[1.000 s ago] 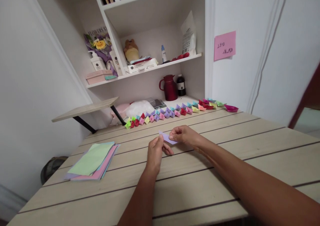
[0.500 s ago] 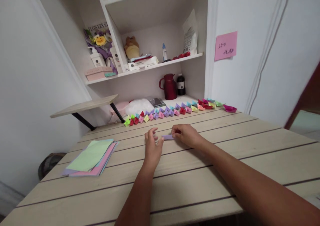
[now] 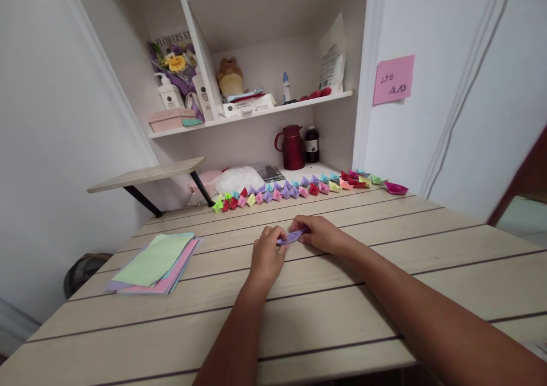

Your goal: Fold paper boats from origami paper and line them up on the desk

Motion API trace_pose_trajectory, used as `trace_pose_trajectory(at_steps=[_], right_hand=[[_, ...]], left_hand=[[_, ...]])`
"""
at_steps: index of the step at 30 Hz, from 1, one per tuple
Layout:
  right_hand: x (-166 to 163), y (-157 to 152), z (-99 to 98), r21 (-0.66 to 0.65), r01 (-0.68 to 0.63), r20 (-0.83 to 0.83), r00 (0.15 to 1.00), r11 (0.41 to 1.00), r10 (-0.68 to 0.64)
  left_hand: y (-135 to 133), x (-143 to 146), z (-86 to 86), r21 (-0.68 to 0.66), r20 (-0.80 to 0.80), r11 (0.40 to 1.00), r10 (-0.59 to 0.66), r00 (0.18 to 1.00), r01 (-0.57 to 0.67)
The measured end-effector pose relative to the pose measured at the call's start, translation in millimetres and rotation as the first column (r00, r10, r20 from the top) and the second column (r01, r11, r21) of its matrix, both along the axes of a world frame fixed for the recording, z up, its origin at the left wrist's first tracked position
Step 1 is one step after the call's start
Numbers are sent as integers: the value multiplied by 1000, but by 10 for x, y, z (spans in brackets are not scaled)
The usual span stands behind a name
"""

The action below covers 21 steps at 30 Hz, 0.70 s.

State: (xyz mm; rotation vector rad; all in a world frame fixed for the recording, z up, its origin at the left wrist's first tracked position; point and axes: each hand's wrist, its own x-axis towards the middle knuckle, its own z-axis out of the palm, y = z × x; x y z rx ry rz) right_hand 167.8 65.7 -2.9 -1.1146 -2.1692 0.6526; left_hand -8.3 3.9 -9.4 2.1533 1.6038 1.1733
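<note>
A small purple folded paper boat [image 3: 291, 238] is held between my two hands, just above the wooden table [image 3: 333, 323]. My left hand [image 3: 270, 252] pinches its left end with thumb and fingers. At the other end, my right hand [image 3: 315, 233] grips the paper between curled fingers, which hide that tip. Beyond my hands, several folded paper boats [image 3: 313, 189] in many colours stand in rows along the back of the table. To the left lies a stack of coloured paper sheets [image 3: 156, 260], light green on top.
A small raised wooden stand [image 3: 145, 175] with black legs is at the back left. Behind the table are white shelves [image 3: 256, 112] with a dark red jug [image 3: 293, 147], a dark bottle [image 3: 311, 144] and a pump bottle [image 3: 170, 93]. A pink note [image 3: 394, 80] hangs on the wall.
My left hand, open with fingers spread before, has closed on the left end of the purple paper. The paper has gone from a flat strip to a tilted, opened boat form. The view shifted slightly.
</note>
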Motion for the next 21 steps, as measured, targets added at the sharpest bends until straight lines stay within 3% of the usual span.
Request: trace_pose_trajectory(at_steps=[10,21], right_hand=[[49,94,-2,-22,143,-114,983,990,-144],[29,51,19,22,70,-119,991,997,-67]], left_hand=[[-34,33,15,-24,-164,998,58,985,-63],[-76,53,67,-24,-280,998,48,959,-57]])
